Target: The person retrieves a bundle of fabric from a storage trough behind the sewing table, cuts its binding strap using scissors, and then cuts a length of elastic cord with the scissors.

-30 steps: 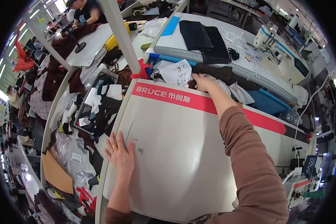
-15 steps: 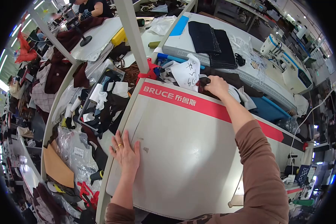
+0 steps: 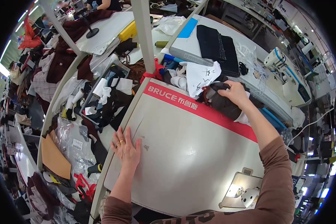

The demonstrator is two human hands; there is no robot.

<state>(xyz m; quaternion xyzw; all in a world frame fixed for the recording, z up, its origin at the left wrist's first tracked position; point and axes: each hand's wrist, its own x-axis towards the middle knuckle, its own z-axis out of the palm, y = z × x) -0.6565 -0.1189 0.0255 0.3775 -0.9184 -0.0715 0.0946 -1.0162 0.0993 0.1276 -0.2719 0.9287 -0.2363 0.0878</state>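
Note:
My left hand [image 3: 126,150] lies flat on the left side of the pale tabletop [image 3: 168,149], fingers spread, a ring on one of them. At the table's far edge my right hand [image 3: 236,94] pinches dark brown fabric [image 3: 224,100], bunched up over the red BRUCE strip [image 3: 171,98]. Just left of that fabric is a white cloth [image 3: 201,76] with black handwriting, lying on more bundled cloth. The lower part of the dark fabric hides some of the strip's edge.
A grey bin [image 3: 100,93] of scraps and thread spools stands left. Dark folded fabric [image 3: 216,46] lies on the opposite table, near a white sewing machine [image 3: 287,74]. A pale post [image 3: 143,37] rises at the table's far left corner. A lit machine head [image 3: 242,190] is at lower right.
My right hand has moved right and a little towards me, drawing the dark fabric up over the table's far edge. The white cloth has shifted right. My left hand stays in place.

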